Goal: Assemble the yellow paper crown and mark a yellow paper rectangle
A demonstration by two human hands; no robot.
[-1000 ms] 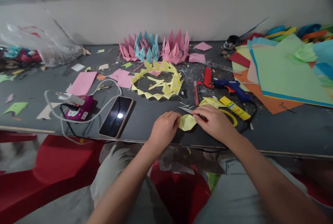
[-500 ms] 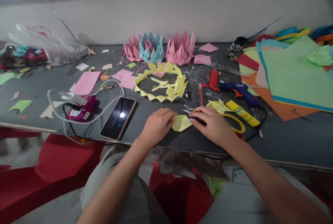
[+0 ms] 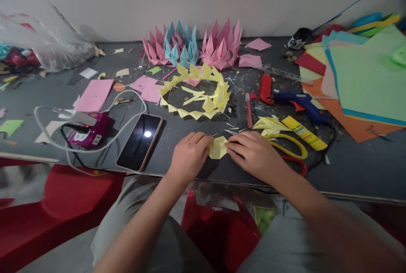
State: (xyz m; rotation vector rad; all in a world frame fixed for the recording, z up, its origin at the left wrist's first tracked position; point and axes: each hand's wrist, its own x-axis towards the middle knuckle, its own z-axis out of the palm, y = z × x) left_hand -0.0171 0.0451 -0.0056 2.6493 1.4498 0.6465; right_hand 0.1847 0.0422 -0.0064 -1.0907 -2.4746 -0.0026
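A small folded piece of yellow paper (image 3: pixel 218 149) lies at the front of the dark table between my two hands. My left hand (image 3: pixel 192 153) is closed on its left edge, fingers together. My right hand (image 3: pixel 253 151) pinches the paper's right edge between thumb and fingertips. Just beyond stands a ring of folded yellow paper points (image 3: pixel 195 115), with loose yellow strips inside it. Beside my right hand are scissors (image 3: pixel 300 148) with yellow and red handles, partly hidden by the hand, and another folded yellow paper piece (image 3: pixel 271 125).
Pink and blue folded-paper crowns (image 3: pixel 221 48) stand at the back. To the left are a phone (image 3: pixel 139 142) and a purple power adapter (image 3: pixel 95 131) with cables. On the right lie a glue gun (image 3: pixel 301 103), a yellow box (image 3: pixel 304 133), a red marker (image 3: pixel 248 110) and stacked coloured paper (image 3: pixel 371 74).
My right hand has shifted slightly left and now grips the yellow paper's right edge. The camera view has tilted down a little and moved closer.
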